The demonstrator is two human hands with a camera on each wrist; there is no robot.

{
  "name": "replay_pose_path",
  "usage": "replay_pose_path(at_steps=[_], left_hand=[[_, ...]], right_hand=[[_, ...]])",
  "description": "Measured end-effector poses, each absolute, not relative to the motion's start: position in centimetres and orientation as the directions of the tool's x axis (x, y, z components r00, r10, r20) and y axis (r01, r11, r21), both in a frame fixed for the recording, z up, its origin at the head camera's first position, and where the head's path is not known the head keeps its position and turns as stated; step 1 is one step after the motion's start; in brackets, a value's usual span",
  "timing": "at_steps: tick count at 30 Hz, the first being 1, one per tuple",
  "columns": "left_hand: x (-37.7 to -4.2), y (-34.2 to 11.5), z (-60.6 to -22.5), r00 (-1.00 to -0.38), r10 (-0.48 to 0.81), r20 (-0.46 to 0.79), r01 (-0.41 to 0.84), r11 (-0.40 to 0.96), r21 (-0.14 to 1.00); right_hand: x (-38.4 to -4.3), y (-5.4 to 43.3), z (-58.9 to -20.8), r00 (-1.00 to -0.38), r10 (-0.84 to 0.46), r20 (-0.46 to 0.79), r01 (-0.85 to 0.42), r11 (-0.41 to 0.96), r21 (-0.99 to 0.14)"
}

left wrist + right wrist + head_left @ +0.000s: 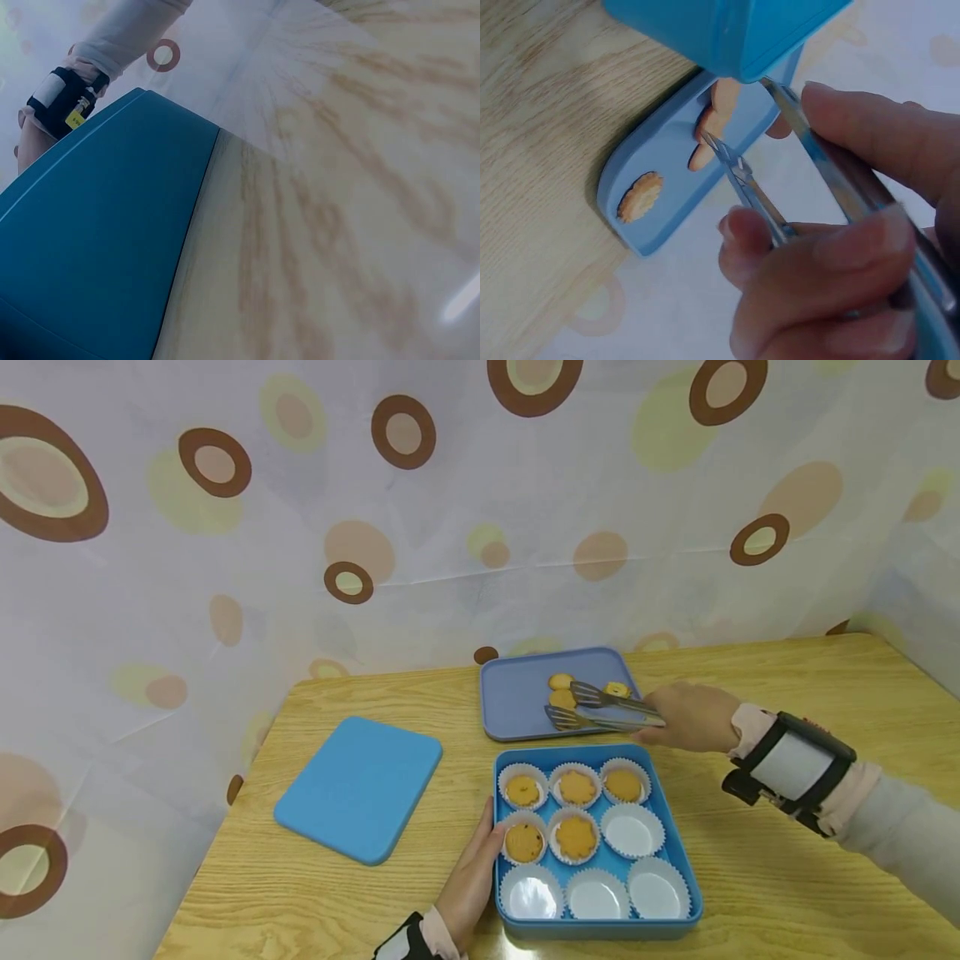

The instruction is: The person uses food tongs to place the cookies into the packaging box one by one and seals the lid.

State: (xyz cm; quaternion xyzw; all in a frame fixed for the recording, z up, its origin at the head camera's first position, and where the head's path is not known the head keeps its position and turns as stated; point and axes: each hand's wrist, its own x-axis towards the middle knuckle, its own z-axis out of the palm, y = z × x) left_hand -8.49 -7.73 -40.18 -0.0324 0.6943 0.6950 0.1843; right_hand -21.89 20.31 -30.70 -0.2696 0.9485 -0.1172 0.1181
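Note:
My right hand (693, 717) grips metal tongs (626, 723) by the handles. The slotted tong ends are spread apart over several cookies (562, 699) on a grey-blue tray (512, 693). A scalloped cookie (640, 197) lies apart from the others in the right wrist view. Along the left wall of a blue box (600, 930) rests my left hand (467, 881), its fingers fairly straight. White paper cups (633, 831) stand in rows inside the box. Cookies (577, 838) sit in the back row and in two cups of the middle row; the front-row cups hold none.
A flat blue lid (360, 789) lies left of the box on the wooden table (420, 881). The tray stands just behind the box. A patterned sheet (450, 510) hangs along the table's back edge and covers the right side too.

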Motion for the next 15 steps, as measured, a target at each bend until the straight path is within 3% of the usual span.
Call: replay_pose_path(at_steps=[15], left_hand=[[-8.46,-7.66,-40.15,-0.933,0.203,-0.296,-0.295,0.036,0.955]], right_hand=[[-21.79,20.22,-30.81,-0.807,-0.562,-0.181,-0.474,0.8,-0.369]])
